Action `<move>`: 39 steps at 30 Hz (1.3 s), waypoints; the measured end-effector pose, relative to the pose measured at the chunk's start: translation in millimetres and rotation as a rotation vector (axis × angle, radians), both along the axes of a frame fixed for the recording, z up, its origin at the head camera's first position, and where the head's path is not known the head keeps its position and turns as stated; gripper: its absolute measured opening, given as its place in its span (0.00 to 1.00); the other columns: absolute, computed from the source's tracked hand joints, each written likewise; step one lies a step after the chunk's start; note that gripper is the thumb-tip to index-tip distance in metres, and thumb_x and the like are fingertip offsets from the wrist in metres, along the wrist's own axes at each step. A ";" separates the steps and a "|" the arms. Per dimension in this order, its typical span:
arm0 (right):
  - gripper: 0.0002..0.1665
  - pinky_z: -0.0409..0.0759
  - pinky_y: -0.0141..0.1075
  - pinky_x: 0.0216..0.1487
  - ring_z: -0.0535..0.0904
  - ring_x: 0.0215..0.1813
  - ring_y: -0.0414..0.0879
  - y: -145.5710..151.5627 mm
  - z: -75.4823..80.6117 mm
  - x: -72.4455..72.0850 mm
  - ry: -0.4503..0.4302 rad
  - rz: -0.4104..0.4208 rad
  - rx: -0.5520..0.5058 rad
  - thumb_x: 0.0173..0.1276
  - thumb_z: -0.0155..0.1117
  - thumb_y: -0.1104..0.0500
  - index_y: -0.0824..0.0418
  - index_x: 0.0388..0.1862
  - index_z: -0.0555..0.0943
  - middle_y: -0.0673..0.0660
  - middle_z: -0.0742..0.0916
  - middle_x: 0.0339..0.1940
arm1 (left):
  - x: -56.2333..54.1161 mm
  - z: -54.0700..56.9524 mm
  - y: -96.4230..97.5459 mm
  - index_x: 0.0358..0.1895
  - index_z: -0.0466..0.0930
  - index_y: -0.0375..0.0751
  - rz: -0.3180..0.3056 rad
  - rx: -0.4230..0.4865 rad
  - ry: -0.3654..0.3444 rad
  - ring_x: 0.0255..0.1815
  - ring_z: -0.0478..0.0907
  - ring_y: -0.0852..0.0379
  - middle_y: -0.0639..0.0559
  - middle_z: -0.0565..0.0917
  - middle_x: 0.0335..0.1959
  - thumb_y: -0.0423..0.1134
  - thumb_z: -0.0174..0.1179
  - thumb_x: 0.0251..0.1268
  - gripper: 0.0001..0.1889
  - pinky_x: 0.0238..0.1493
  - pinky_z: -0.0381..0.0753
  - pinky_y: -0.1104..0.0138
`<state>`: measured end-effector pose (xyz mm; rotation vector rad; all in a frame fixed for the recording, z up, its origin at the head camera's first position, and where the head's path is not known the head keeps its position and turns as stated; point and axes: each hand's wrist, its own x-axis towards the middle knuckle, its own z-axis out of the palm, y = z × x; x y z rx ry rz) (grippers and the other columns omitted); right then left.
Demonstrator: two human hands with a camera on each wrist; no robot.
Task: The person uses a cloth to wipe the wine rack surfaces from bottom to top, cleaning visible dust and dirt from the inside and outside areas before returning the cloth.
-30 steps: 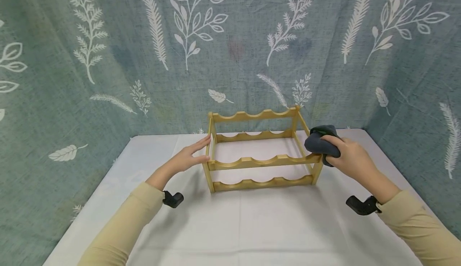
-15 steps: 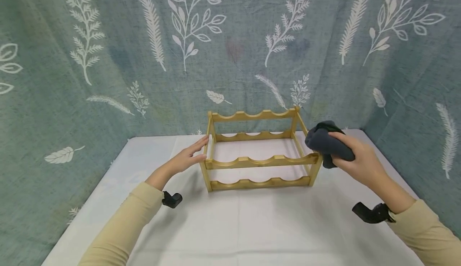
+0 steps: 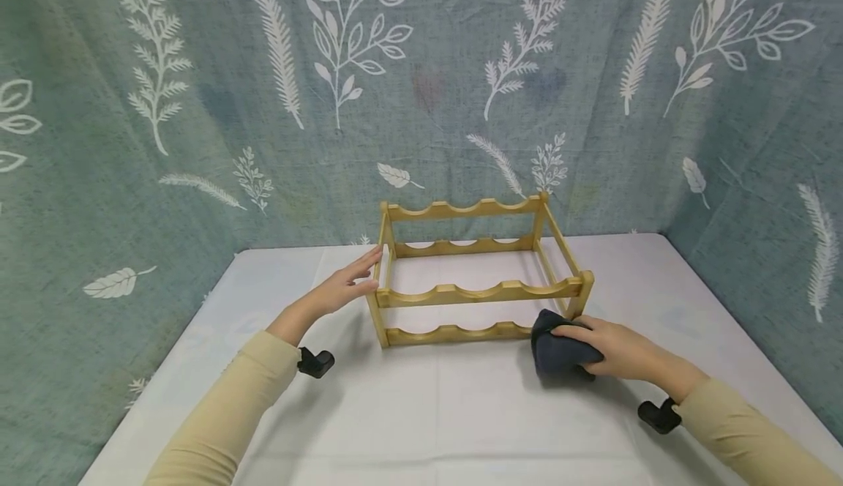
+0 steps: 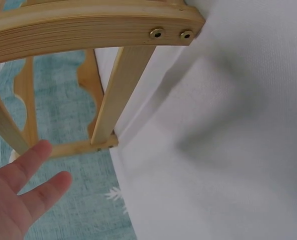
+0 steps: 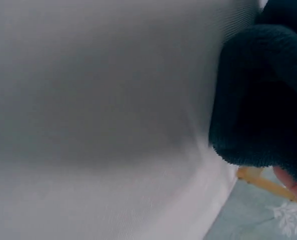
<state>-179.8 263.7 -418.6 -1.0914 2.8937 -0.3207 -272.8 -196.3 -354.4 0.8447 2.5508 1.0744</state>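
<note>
A wooden rack [image 3: 474, 294] with scalloped rails stands in the middle of the table. My left hand [image 3: 339, 288] rests at its left end, fingers straight against the upper side rail; in the left wrist view the spread fingers [image 4: 46, 192] show below the rack's end frame [image 4: 103, 30]. My right hand [image 3: 609, 347] grips a bunched dark blue cloth [image 3: 560, 347] low over the table, right at the rack's front right leg. In the right wrist view the folded cloth [image 5: 258, 100] fills the right side and hides most of that hand.
A white cloth covers the table [image 3: 421, 413]. Behind it and at both sides hangs a grey-green curtain [image 3: 435, 105] with white leaf prints. Black wrist cameras [image 3: 658, 416] sit at both cuffs.
My right hand has carried the dark cloth from the rack's upper right corner down and to the left, to the foot of the front right leg. The left hand stays at the left end.
</note>
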 end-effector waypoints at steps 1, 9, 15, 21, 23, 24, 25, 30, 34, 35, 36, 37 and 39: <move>0.40 0.78 0.46 0.39 0.77 0.47 0.56 -0.1 -3.0 -2.8 -0.019 -0.011 0.002 0.51 0.71 0.61 0.47 0.63 0.68 0.60 0.76 0.50 | 3.8 4.4 1.4 0.73 0.43 0.40 -0.001 -0.002 -0.007 0.67 0.54 0.31 0.41 0.40 0.74 0.51 0.46 0.70 0.36 0.60 0.52 0.36; 0.39 0.76 0.49 0.47 0.75 0.53 0.56 -23.3 -10.7 -17.4 -0.083 0.035 -0.052 0.54 0.69 0.61 0.46 0.64 0.66 0.59 0.75 0.54 | 7.0 11.4 -1.7 0.73 0.42 0.39 0.018 -0.022 -0.011 0.66 0.56 0.31 0.41 0.40 0.74 0.49 0.46 0.70 0.35 0.61 0.56 0.39; 0.38 0.76 0.46 0.48 0.75 0.51 0.50 -41.9 -10.2 -24.7 -0.106 0.109 -0.101 0.55 0.67 0.62 0.45 0.64 0.66 0.53 0.76 0.51 | 10.0 12.9 -2.7 0.73 0.42 0.39 0.023 -0.018 -0.020 0.66 0.56 0.31 0.41 0.40 0.74 0.48 0.45 0.70 0.35 0.61 0.56 0.40; 0.37 0.76 0.45 0.48 0.75 0.53 0.50 -51.8 -5.7 -24.7 -0.159 0.131 -0.165 0.56 0.65 0.63 0.48 0.65 0.66 0.54 0.78 0.52 | 10.9 11.7 -5.0 0.73 0.43 0.38 0.018 -0.021 -0.021 0.65 0.58 0.33 0.40 0.40 0.74 0.46 0.45 0.71 0.34 0.62 0.58 0.42; 0.36 0.76 0.45 0.48 0.75 0.54 0.50 -56.8 -3.0 -23.8 -0.163 0.147 -0.208 0.56 0.64 0.63 0.50 0.65 0.67 0.55 0.78 0.54 | 7.8 7.8 -6.1 0.73 0.42 0.38 0.014 -0.017 -0.020 0.65 0.58 0.33 0.40 0.40 0.74 0.46 0.46 0.71 0.34 0.62 0.58 0.42; 0.35 0.76 0.44 0.48 0.76 0.53 0.50 -60.6 -1.7 -23.6 -0.166 0.162 -0.237 0.56 0.64 0.63 0.51 0.64 0.67 0.55 0.78 0.54 | 5.1 4.3 -7.2 0.73 0.42 0.38 0.014 -0.016 -0.018 0.65 0.58 0.33 0.40 0.39 0.74 0.46 0.46 0.71 0.34 0.62 0.57 0.42; 0.35 0.76 0.44 0.48 0.76 0.53 0.50 -65.4 -1.0 -23.6 -0.168 0.188 -0.270 0.56 0.63 0.63 0.52 0.64 0.68 0.56 0.78 0.55 | 2.4 0.7 -8.3 0.73 0.42 0.40 0.016 -0.014 -0.018 0.65 0.58 0.33 0.41 0.39 0.74 0.46 0.46 0.71 0.34 0.62 0.57 0.42; 0.33 0.74 0.42 0.52 0.75 0.55 0.46 -108.0 -0.6 -26.6 -0.197 0.325 -0.347 0.57 0.62 0.61 0.52 0.63 0.68 0.53 0.78 0.56 | -12.4 -16.6 -14.7 0.73 0.42 0.47 0.014 -0.017 0.005 0.66 0.59 0.36 0.48 0.39 0.75 0.48 0.45 0.71 0.33 0.62 0.58 0.42; 0.32 0.72 0.40 0.55 0.73 0.57 0.44 -154.9 -2.9 -36.7 -0.223 0.391 -0.330 0.60 0.62 0.59 0.50 0.64 0.67 0.52 0.77 0.57 | -16.8 -18.6 -15.2 0.74 0.42 0.50 -0.005 -0.003 0.000 0.66 0.59 0.37 0.50 0.39 0.75 0.50 0.45 0.70 0.33 0.62 0.58 0.43; 0.32 0.72 0.39 0.55 0.73 0.57 0.43 -166.5 -4.0 -40.3 -0.217 0.404 -0.328 0.61 0.63 0.59 0.50 0.64 0.67 0.52 0.77 0.57 | -17.2 -18.4 -14.8 0.74 0.42 0.51 -0.007 0.000 -0.005 0.66 0.59 0.37 0.51 0.39 0.75 0.51 0.45 0.70 0.33 0.62 0.57 0.42; 0.32 0.72 0.38 0.56 0.73 0.57 0.43 -177.7 -5.4 -44.0 -0.211 0.418 -0.327 0.61 0.63 0.59 0.51 0.64 0.67 0.52 0.77 0.56 | -17.5 -18.4 -14.2 0.74 0.42 0.51 -0.010 0.004 -0.011 0.66 0.59 0.37 0.51 0.39 0.75 0.51 0.45 0.70 0.33 0.62 0.57 0.42; 0.31 0.71 0.37 0.57 0.73 0.57 0.42 -188.5 -6.6 -47.5 -0.210 0.428 -0.330 0.61 0.63 0.59 0.51 0.64 0.68 0.52 0.77 0.56 | -17.8 -18.4 -13.4 0.74 0.42 0.51 -0.011 0.001 -0.014 0.66 0.59 0.38 0.51 0.39 0.75 0.52 0.45 0.70 0.34 0.62 0.57 0.42; 0.31 0.71 0.36 0.57 0.73 0.56 0.41 -207.6 -9.0 -53.0 -0.206 0.438 -0.330 0.61 0.64 0.59 0.51 0.63 0.68 0.52 0.78 0.55 | -18.5 -18.9 -11.5 0.74 0.42 0.50 -0.019 -0.004 -0.012 0.66 0.59 0.38 0.51 0.39 0.75 0.51 0.45 0.70 0.34 0.62 0.57 0.42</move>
